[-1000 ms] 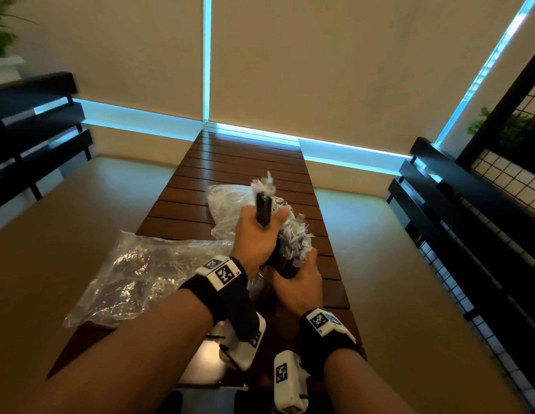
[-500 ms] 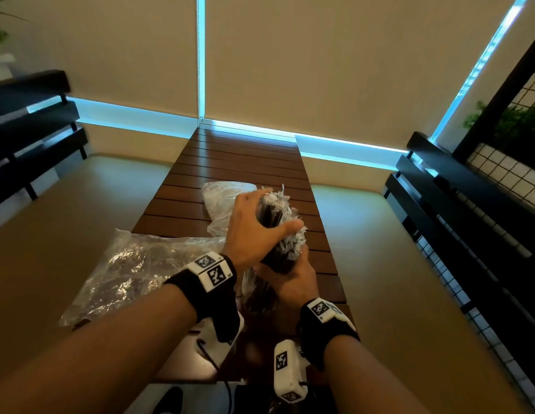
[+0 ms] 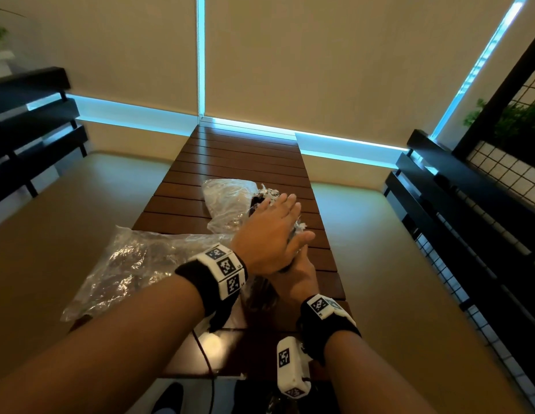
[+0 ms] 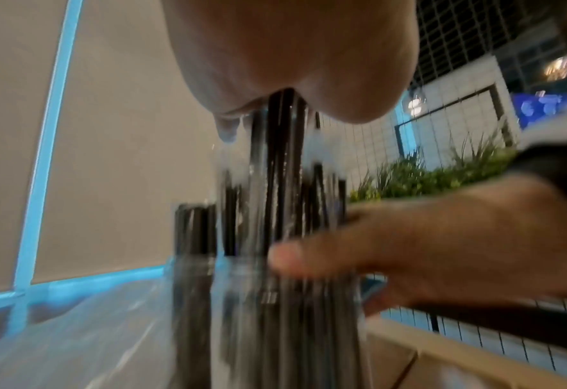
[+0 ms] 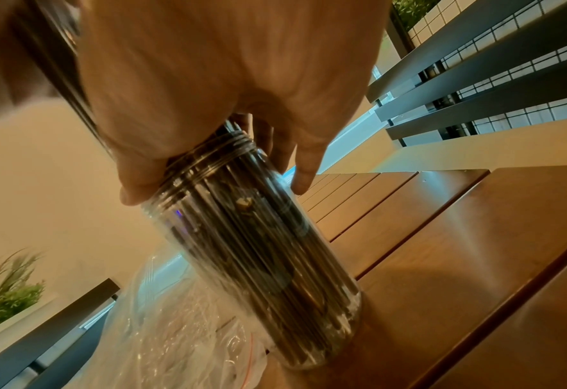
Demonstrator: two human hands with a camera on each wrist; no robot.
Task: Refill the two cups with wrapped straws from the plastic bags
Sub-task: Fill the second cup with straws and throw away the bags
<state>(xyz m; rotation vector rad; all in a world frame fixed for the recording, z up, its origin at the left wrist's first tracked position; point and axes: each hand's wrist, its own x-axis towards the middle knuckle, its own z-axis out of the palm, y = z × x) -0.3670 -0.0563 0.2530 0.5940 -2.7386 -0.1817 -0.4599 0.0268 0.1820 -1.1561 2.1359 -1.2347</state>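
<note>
Clear plastic cup stands on the counter, my right fingers curled round its rim. My left hand lies flat, fingers straight, on the straws; I'd tap them down evenly, cup steadied. Bags lie just left. No writing legible.

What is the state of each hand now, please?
Left hand: open, flat palm pressing on the wrapped straws.
Right hand: gripping the clear cup near its rim.
</note>
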